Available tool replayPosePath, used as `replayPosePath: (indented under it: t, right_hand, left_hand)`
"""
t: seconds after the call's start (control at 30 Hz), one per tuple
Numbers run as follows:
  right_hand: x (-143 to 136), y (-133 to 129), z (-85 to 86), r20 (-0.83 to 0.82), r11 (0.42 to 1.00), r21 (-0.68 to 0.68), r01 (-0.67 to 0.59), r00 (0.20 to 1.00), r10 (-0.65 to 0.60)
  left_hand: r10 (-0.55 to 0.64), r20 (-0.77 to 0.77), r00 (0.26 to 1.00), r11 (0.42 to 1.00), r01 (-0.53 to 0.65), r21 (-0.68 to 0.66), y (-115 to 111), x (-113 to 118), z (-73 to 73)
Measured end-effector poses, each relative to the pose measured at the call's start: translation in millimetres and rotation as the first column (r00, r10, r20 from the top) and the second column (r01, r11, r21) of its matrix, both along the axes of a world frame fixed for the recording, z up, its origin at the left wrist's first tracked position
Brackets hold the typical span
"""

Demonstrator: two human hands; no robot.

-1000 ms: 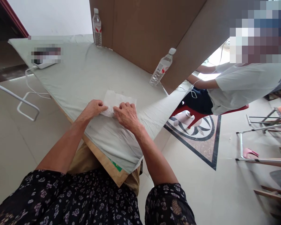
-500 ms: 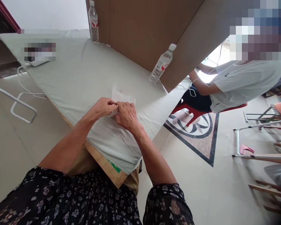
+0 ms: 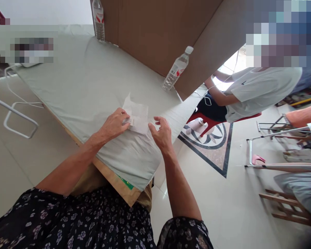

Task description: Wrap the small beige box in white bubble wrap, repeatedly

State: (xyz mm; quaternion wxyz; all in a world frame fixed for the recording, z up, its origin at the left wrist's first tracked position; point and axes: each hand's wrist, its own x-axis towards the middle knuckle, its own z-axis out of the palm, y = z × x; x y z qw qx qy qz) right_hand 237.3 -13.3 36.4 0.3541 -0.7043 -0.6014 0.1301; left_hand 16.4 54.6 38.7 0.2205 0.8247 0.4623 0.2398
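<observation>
White tissue sheet (image 3: 139,116) lies on the cloth-covered tabletop (image 3: 67,79), near its close corner, and on my feed it's between both hands! Left hand (image 3: 114,124) first: palm down, forearm slanting inward, thumb and fingers pinched on the crumpled left edge. Now across to my right hand (image 3: 162,133): fingers bent, thumb parted from them, gap facing the sheet; whether it touches, I can't tell. Farther right, a water bottle (image 3: 176,69) beside brown cardboard (image 3: 155,34).

Matt papery sheet (image 3: 140,116); creased fabric tablecloth (image 3: 75,83); plastic bottle (image 3: 176,69).
</observation>
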Motion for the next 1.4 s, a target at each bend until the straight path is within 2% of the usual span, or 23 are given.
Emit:
replayPosePath:
  t: [0.1, 0.23, 0.4, 0.53, 0.7, 0.8, 0.97, 1.13, 1.2, 1.3, 1.4]
  right_hand:
    - [10.1, -2.5, -7.9, -0.166, 0.976, -0.218, -0.002, 0.986, -0.035]
    - [2.2, 11.7, -14.3, -0.267, 0.957, -0.288, -0.021, 0.962, -0.059]
    - [-15.9, 35.8, -24.5, -0.295, 0.98, -0.197, 0.002, 0.954, -0.061]
    - [-27.4, 42.5, -31.9, -0.25, 0.994, -0.109, -0.008, 0.968, -0.02]
    - [-38.2, 40.9, -24.9, -0.089, 1.0, -0.001, 0.006, 0.996, -0.006]
    - [-42.2, 41.7, -18.5, -0.141, 1.0, 0.021, -0.014, 0.99, 0.017]
    - [-47.3, 47.5, -12.9, -0.322, 0.999, -0.046, -0.016, 0.947, 0.0]
    - [-53.5, 44.6, -1.5, -0.382, 0.987, -0.153, -0.049, 0.924, -0.014]
    - [-54.6, 39.4, 3.4, -0.394, 0.982, -0.163, -0.094, 0.919, 0.022]
    - [-54.2, 31.7, 7.6, -0.381, 0.967, -0.147, -0.21, 0.914, 0.14]
    - [-53.0, 28.3, 9.0, -0.26, 0.947, -0.134, -0.293, 0.932, 0.252]
  left_hand:
    - [0.001, -0.036, 0.999, 1.0, -0.001, 0.008, -0.8, 0.9, -2.3]
    - [-0.033, -0.111, 0.993, 0.999, 0.034, 0.011, -1.7, 4.6, 1.0]
    - [-0.073, -0.188, 0.98, 0.997, 0.071, -0.015, 2.6, 6.3, 8.5]
    - [-0.093, -0.223, 0.97, 0.995, 0.084, -0.053, 4.1, 7.9, 14.5]
    - [-0.106, -0.247, 0.963, 0.993, 0.088, -0.081, 3.0, 10.8, 20.1]
    - [-0.126, -0.237, 0.963, 0.989, 0.104, -0.1, 2.9, 11.3, 22.7]
    - [-0.142, -0.202, 0.969, 0.986, 0.122, -0.11, 4.2, 11.2, 22.4]
    - [-0.152, -0.079, 0.985, 0.985, 0.145, -0.094, 9.0, 9.5, 8.5]
    - [-0.158, 0.008, 0.987, 0.984, 0.158, -0.085, 11.7, 7.7, -0.1]
    - [-0.123, 0.13, 0.984, 0.988, 0.134, -0.081, 14.9, 4.3, -11.6]
    - [-0.042, 0.262, 0.964, 0.986, 0.082, -0.143, 14.4, 3.3, -17.8]
